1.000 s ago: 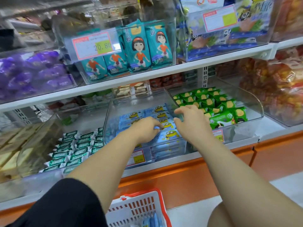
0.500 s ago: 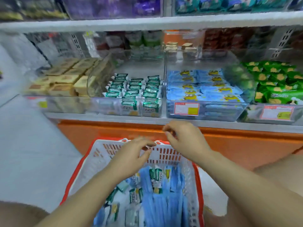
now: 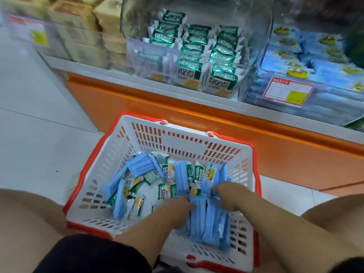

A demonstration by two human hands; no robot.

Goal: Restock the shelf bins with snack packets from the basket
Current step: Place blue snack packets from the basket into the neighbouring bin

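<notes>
A white basket with a red rim stands on the floor between my knees. It holds blue snack packets and green-and-white packets, mixed loosely. A row of blue packets stands on edge at the basket's near right. My left hand digs into the left side of that row, while my right hand curls over its top right. Both grip the bunch, with the fingertips hidden among the packets. Above, a clear shelf bin holds green-and-white packets, and the bin to its right holds blue ones.
An orange shelf base runs behind the basket. A bin of tan packets sits at the far left of the shelf. Pale floor tiles spread to the left. My knees flank the basket.
My hands left the blue-packet bin, came down past the basket's rim, and now sit inside the basket on a bunch of blue packets. The view tilted down.
</notes>
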